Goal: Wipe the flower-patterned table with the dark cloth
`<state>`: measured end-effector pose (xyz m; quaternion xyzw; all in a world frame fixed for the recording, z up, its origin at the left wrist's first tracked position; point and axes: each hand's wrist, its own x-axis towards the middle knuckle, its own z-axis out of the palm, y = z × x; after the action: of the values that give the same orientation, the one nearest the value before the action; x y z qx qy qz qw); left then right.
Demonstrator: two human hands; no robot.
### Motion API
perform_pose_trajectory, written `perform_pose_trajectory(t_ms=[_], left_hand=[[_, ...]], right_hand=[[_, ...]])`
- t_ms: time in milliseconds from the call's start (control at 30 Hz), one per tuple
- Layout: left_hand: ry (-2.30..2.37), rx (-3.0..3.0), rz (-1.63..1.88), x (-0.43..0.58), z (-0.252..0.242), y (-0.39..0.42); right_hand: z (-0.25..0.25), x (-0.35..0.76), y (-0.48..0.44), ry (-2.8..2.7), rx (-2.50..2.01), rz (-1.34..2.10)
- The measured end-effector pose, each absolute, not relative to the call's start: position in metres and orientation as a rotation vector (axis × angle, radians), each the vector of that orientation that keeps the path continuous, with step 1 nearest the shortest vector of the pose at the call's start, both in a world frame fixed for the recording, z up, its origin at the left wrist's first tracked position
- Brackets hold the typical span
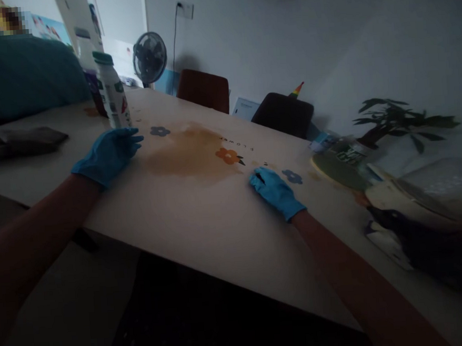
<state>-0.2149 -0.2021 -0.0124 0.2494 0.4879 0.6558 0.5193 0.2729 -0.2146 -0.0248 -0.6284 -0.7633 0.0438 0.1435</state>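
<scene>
My left hand (pixel 111 151), in a blue disposable glove, is held over the tabletop (pixel 202 217) with its fingers stretched out. Just behind it stands a white bottle (pixel 111 94) with a green cap; I cannot tell if the fingers touch it. A brownish liquid spill (pixel 186 152) spreads between my two hands. My right hand (pixel 274 190), gloved in blue too, is at the tabletop right of a printed orange flower (pixel 228 155). Its fingers are curled together around a small dark spot, which may be a gap or a thing too small to name.
Behind the white bottle is a dark purple bottle (pixel 92 80). A grey cloth (pixel 21 141) lies at the left. Chairs (pixel 203 89) and a fan (pixel 149 57) stand beyond the table. At the right are a potted plant (pixel 373 123), a green round lid-like disc (pixel 337 168) and a dark bundle (pixel 430 248).
</scene>
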Motion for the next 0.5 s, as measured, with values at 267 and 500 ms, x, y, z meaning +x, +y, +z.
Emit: perform_pose_trajectory(t_ms=[267,500], left_hand=[[1.141,0.587,1.571,-0.216,-0.015,-0.199],[1.157,0.596,1.608,-0.205,-0.009,-0.206]], right_hand=[[-0.005,0.245,-0.197,-2.300,-2.229,-0.153],[0.005,0.223,-0.153,-2.337,-2.335,-0.113]])
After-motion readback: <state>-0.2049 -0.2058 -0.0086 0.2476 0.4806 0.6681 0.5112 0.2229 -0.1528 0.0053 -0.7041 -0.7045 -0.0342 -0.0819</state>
